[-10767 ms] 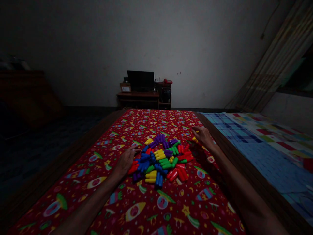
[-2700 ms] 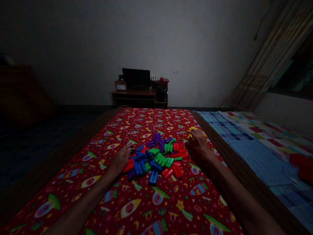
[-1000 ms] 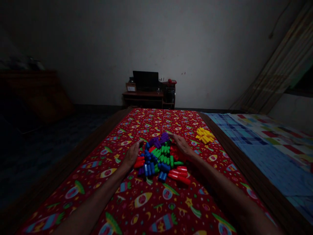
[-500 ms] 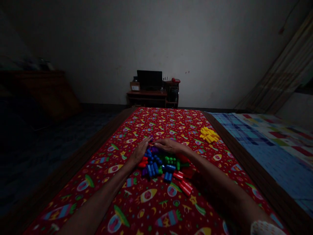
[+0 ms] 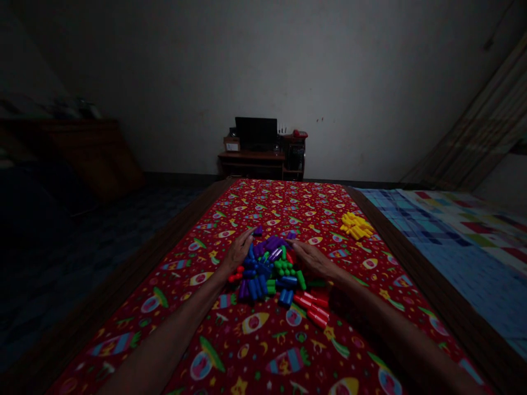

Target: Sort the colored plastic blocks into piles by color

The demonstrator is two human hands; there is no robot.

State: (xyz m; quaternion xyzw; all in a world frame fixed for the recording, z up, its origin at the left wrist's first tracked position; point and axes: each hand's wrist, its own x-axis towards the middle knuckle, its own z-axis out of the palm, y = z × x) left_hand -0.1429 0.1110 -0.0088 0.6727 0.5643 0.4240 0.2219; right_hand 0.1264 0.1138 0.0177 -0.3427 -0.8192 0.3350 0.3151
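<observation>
A heap of coloured plastic blocks (image 5: 274,271), purple, blue, green and red, lies on a red patterned cloth (image 5: 263,340). My left hand (image 5: 237,252) rests flat against the heap's left side, fingers stretched toward a purple block. My right hand (image 5: 310,259) lies flat on the heap's right side, fingers extended over red and green pieces. Neither hand grips anything. A separate small pile of yellow blocks (image 5: 356,225) sits farther back on the right of the cloth.
The cloth covers a long wooden-edged surface (image 5: 428,285). A blue checked mattress (image 5: 453,241) lies to the right. A low desk with a dark monitor (image 5: 256,134) stands against the far wall. The room is dim.
My right hand has drawn back from over the purple blocks to the heap's right side. The heap has been squeezed tighter. Earlier, yellow blocks were moved out to a separate pile on the right.
</observation>
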